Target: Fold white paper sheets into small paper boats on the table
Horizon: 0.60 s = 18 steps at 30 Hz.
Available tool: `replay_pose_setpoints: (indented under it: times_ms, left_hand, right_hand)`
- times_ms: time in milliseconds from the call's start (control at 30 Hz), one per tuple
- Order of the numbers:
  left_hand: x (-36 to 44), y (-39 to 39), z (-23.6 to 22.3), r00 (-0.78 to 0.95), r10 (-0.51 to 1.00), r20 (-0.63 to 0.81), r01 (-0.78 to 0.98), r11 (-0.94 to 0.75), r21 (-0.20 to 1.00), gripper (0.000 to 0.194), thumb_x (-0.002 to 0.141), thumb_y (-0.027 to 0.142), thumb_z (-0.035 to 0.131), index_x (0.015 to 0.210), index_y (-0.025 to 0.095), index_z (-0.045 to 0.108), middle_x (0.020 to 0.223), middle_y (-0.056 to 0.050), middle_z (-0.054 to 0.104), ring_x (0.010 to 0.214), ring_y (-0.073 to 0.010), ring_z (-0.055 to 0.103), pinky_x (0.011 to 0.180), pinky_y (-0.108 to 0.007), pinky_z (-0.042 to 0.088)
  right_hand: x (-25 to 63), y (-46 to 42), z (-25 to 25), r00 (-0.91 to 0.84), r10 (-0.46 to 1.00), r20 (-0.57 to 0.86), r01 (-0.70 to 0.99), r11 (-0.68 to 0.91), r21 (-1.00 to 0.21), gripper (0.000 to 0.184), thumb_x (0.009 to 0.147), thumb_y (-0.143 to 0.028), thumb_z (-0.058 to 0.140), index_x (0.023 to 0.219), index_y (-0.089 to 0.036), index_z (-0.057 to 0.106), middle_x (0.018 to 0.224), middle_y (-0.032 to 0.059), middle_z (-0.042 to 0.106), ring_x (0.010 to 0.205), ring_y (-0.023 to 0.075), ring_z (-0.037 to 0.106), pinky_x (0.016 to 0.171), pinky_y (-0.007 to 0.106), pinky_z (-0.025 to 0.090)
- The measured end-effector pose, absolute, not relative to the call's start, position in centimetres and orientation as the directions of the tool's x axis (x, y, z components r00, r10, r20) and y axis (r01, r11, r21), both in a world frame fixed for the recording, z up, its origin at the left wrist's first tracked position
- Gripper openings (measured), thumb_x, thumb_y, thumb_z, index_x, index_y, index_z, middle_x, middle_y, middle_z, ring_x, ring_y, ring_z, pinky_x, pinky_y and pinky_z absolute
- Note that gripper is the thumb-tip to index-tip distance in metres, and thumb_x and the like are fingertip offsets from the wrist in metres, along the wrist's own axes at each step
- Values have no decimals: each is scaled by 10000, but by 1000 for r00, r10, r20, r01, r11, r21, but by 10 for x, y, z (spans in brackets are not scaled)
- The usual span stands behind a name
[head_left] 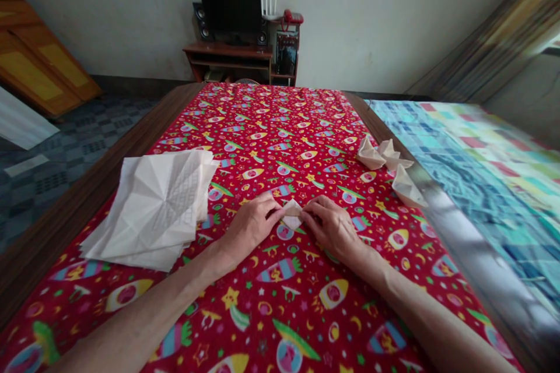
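Head view, and both hands are at work over the tabletop, about midway between its left and right edges! The left hand has its grip closed, thumb and fingers pinching the left corner of a small folded paper. On the other side, the right hand matches it, its grip closed at the right corner. The paper sits squarely between the two hands, a pale diamond with one corner pointing toward the far edge; whether it touches the red cloth beneath, I can't tell from here.

Over by the left edge, a loose stack of creased paper sheets lies spread in an uneven pile, fold lines fanning across the top sheet and printed marks showing toward its right side. Across to the right edge, and there are three folded paper shapes, all points and peaks: two sit close together, the third nearer the person.

The cloth is busy with rockets, stars and moons, and dark wood shows along both side edges. Beyond the far edge stands a dark monitor flanked by speakers, with a red telephone to its right. Outside the right edge, checked fabric spreads in blue, red and green.
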<state>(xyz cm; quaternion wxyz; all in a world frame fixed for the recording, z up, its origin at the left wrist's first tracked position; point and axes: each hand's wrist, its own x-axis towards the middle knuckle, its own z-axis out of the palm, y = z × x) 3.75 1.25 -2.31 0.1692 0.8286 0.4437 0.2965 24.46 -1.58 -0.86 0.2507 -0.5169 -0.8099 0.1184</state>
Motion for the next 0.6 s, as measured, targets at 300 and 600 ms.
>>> replay_pose_setpoints:
  times_ms: [300, 600]
  left_hand:
    - [40, 13, -22, 377, 851, 366, 600, -526, 603, 155, 836, 173, 629, 684, 149, 652, 677, 9, 549, 578, -86, 502, 552, -207, 377]
    - [40, 6, -22, 364, 850, 380, 550, -526, 649, 55, 777, 118, 688, 731, 147, 687, 701, 7, 575, 592, -83, 524, 564, -189, 401]
  right_hand:
    - [242, -15, -9, -327, 911, 252, 816, 407, -411, 216, 950, -314, 463, 834, -196, 602, 825, 31, 556, 733, 140, 531, 642, 244, 379]
    - [245, -15, -13, -348, 896, 277, 758, 442, -479, 163, 934, -278, 497, 856, -190, 611, 847, 40, 577, 774, 152, 539, 685, 254, 406]
